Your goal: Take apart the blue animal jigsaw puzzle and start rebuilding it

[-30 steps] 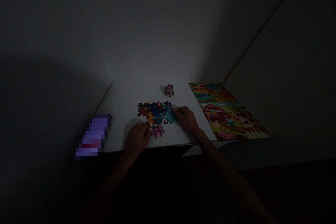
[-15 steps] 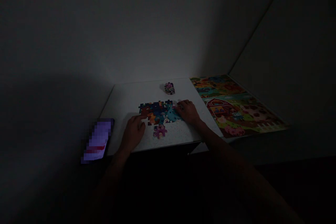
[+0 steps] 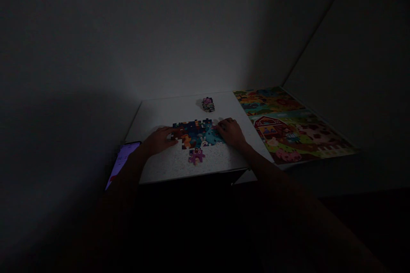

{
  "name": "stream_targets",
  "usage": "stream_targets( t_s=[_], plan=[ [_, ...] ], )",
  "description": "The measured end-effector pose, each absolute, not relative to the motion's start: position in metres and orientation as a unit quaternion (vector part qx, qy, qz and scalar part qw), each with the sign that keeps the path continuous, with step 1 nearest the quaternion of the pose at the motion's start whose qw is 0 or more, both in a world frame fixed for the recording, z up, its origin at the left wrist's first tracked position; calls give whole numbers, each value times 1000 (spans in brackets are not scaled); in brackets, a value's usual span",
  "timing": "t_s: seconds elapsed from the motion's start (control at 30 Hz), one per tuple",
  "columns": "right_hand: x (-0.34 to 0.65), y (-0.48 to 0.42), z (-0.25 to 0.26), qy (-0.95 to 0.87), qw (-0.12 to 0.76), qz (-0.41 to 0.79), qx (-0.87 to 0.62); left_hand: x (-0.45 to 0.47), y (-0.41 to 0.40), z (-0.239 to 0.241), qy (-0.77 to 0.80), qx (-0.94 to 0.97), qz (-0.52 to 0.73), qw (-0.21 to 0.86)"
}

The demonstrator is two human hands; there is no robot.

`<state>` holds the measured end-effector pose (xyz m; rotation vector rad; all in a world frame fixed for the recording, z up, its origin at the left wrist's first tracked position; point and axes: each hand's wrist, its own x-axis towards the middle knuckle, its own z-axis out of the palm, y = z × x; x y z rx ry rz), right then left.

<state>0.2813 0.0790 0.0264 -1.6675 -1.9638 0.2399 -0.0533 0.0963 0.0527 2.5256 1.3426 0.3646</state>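
A partly joined jigsaw puzzle (image 3: pixel 192 134), showing a rabbit and other animals on dark blue, lies flat on a white tabletop (image 3: pixel 163 168). My left hand (image 3: pixel 158 140) grips its left edge, thumb and forefinger on either side of a brown piece. At the opposite edge, the curled fingers of my right hand (image 3: pixel 231 132) hold the puzzle; their tips are partly hidden. Just below the puzzle, apart from it, lies a loose purple puzzle piece (image 3: pixel 196 157).
A stack of puzzle pieces (image 3: pixel 208 104) stands toward the back. On the right lie colourful farm and animal picture sheets (image 3: pixel 288 136). A lit phone (image 3: pixel 123 160) is at the left edge, partly behind my left forearm. A wall (image 3: pixel 185 51) rises behind the table. The light is dim.
My left hand has moved up and its fingers have gone from the lower left corner to around the puzzle's left edge. My right hand stays at the right edge. The view has shifted slightly.
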Motion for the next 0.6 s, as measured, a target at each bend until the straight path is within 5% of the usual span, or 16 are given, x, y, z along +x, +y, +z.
stream_targets(
  t_s=[0.6],
  plan=[
    [279,78,29,-722,244,71,-643,-50,92,69,445,892,40,68]
  ],
)
